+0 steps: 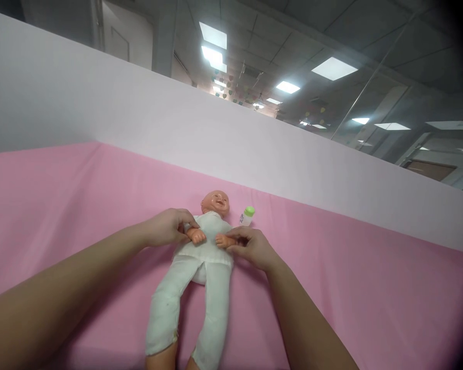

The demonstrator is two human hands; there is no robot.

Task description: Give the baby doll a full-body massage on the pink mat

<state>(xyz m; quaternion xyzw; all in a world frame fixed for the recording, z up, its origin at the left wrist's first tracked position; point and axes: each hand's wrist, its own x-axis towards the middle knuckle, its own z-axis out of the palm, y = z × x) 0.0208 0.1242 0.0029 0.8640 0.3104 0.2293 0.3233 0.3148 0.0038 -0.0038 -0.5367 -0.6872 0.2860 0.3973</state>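
Note:
A baby doll with a white cloth body and a hard plastic head lies on its back on the pink cover. Its head points away from me and its legs run toward me, the feet cut off by the lower edge of the picture. My left hand grips the doll's arm on the left, just above its plastic hand. On the other side, my right hand pinches the doll's other forearm. Both doll hands rest over its belly. Beside its shoulder, past my right hand, is a small bottle with a green cap.
A white wall or panel rises behind the pink surface. Above it, glass shows a ceiling with bright light panels. A pale door stands at the upper left.

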